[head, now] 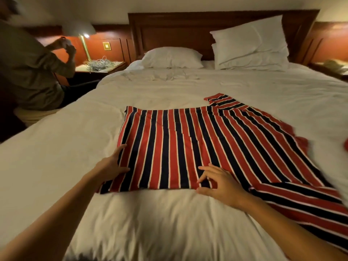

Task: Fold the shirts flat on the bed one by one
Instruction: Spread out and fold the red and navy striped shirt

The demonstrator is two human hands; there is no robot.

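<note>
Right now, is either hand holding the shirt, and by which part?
The left hand lies flat against the left edge of the striped shirt, gripping nothing. The right hand curls onto its near hem; whether it pinches the cloth cannot be told.

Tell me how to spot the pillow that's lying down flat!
Find the big white bed and look to its far end, by the dark wooden headboard. The flat pillow lies there, left of the middle. The propped pillows to its right lean up against the headboard; this one lies low, alone.
</note>
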